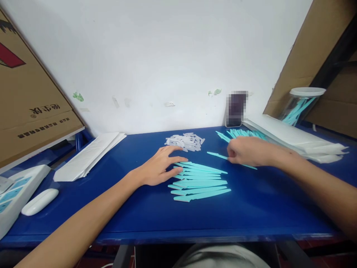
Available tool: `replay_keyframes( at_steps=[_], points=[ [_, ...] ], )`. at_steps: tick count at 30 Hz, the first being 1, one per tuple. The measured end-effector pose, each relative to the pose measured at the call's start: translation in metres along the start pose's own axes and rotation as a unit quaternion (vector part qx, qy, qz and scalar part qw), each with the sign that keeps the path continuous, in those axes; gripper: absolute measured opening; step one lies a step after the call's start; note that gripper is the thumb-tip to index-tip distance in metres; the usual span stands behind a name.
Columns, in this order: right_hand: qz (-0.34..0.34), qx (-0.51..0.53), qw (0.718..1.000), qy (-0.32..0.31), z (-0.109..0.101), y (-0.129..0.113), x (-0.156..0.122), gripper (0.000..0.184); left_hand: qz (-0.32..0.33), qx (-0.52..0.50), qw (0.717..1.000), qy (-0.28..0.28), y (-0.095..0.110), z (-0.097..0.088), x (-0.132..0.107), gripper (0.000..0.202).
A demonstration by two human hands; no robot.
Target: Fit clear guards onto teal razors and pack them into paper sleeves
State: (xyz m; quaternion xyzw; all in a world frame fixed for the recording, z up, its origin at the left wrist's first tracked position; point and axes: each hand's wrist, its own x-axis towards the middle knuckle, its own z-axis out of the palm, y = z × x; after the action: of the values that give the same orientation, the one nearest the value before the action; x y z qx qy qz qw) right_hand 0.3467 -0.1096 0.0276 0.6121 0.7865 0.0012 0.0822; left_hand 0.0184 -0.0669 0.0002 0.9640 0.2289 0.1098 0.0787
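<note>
Turquoise eyebrow razors (pixel 205 182) lie in a loose row on the blue table, handles pointing right. My left hand (pixel 161 165) is at their upper left, fingers spread, with fingertips at the blade ends of the top razors. To the right, my right hand (pixel 245 150) is closed on a single eyebrow razor (pixel 217 155), which sticks out on both sides of the fist. Behind that hand lies a heap of more razors (pixel 242 133), partly hidden by it. Small whitish translucent blade covers (pixel 185 141) are piled just beyond my left fingertips.
White bags (pixel 92 154) lie at the left and more white packaging (pixel 292 137) at the right. A clear jar (pixel 299 108) with turquoise razors stands back right. A phone (pixel 236 109) leans on the wall. A white mouse (pixel 40 201) rests far left beside a white device (pixel 23 193).
</note>
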Motion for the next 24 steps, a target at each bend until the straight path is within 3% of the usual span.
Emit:
replay_keyframes(
  at_steps=[6,10,13,15,18,21,24],
  points=[
    [0.088,-0.056,0.993,0.061,0.014,0.021,0.020,0.027,-0.041,0.034,0.993,0.105,-0.009,0.002,0.002,0.049],
    [0.086,-0.052,0.980,0.169,0.018,0.017,0.025,0.031,-0.096,0.051,0.987,0.122,-0.016,0.001,0.004,0.053],
    [0.044,0.072,0.975,0.204,0.013,-0.007,0.018,0.034,-0.149,0.063,0.978,0.129,-0.021,0.000,0.005,0.057],
    [-0.012,0.152,0.974,0.167,0.011,-0.026,0.011,0.034,-0.179,0.060,0.973,0.133,-0.024,0.000,0.005,0.056],
    [-0.128,0.177,0.970,0.106,0.013,-0.044,0.004,0.034,-0.216,0.034,0.968,0.120,-0.027,0.002,0.004,0.048],
    [-0.196,0.149,0.963,0.110,0.019,-0.045,0.002,0.034,-0.179,0.025,0.978,0.103,-0.030,0.007,0.005,0.044],
    [-0.203,0.126,0.964,0.118,0.023,-0.040,0.005,0.033,-0.115,0.049,0.990,0.067,-0.033,0.011,0.009,0.048]
  ],
)
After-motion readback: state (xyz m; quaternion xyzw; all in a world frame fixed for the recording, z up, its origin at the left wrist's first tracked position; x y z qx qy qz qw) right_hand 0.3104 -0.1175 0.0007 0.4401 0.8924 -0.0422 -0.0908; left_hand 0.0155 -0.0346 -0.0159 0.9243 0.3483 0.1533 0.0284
